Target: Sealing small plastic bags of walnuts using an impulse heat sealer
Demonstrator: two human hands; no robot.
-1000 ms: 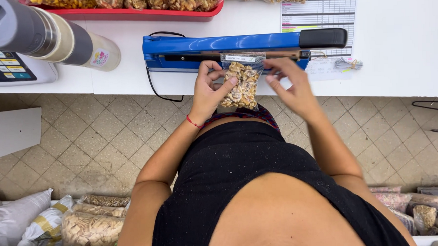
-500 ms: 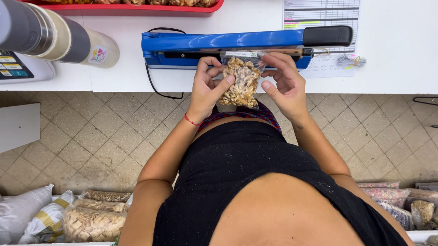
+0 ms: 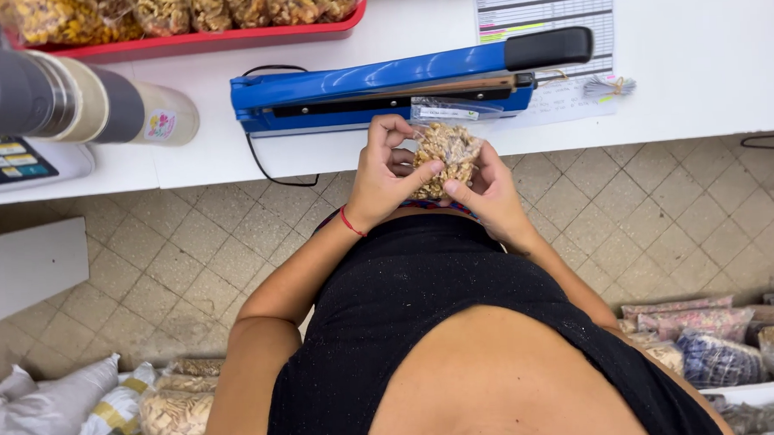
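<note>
my left hand (image 3: 385,170) and right hand (image 3: 489,188) pinch a clear bag of walnuts (image 3: 443,151), fingers closed on it. its top lies in the blue heat sealer (image 3: 382,89) on the white counter (image 3: 699,61).

A heat sealer (image 3: 399,84) lies along the worktop's (image 3: 699,69) near edge, a tray of filled bags (image 3: 191,18) behind it at the far edge. A sheet of paper (image 3: 543,6) lies under the sealer's right end. A scale (image 3: 25,161) sits at the left edge. Both hands hold a small bag (image 3: 445,151) just before the sealer, left hand (image 3: 385,170) on its left, right hand (image 3: 489,192) on its right.
</note>
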